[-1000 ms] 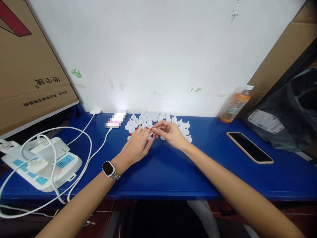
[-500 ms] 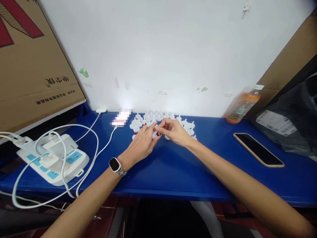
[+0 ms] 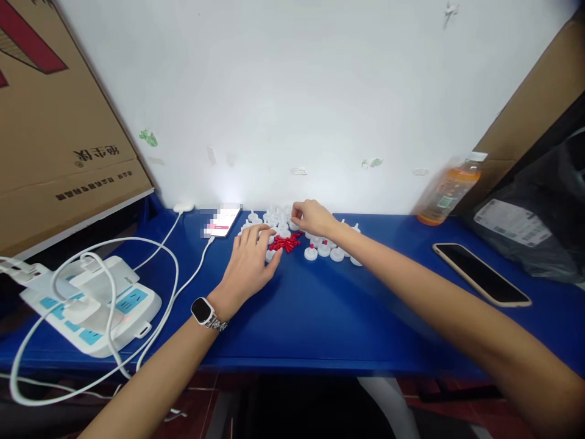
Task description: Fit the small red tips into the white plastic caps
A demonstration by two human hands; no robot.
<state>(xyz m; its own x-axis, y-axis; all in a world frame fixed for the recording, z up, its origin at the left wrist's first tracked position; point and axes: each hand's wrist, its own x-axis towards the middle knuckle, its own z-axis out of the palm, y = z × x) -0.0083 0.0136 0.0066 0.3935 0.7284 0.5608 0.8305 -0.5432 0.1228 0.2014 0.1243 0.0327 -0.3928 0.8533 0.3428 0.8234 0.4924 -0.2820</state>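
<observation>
A small heap of red tips (image 3: 286, 242) lies on the blue table among many white plastic nozzle caps (image 3: 283, 233). My left hand (image 3: 249, 259) rests at the heap's left side, fingers stretched and thumb apart, partly covering some caps. One white cap shows beside its thumb. My right hand (image 3: 315, 217) reaches over the rear caps with fingers bent in a pinch on a white cap, mostly hidden by the fingertips. Right of the heap, two white caps (image 3: 311, 252) carry red tips; other caps stand partly under my right forearm.
A phone (image 3: 223, 221) on a charging cable lies behind my left hand. A white power strip (image 3: 95, 311) with looped cables occupies the left. On the right are a second phone (image 3: 482, 274), an orange drink bottle (image 3: 450, 189) and a dark plastic bag (image 3: 539, 207). A white wall backs the table.
My hands, together over the caps before, have separated. The left has drawn back left and opened; the right has moved up toward the rear caps. The red heap is now uncovered.
</observation>
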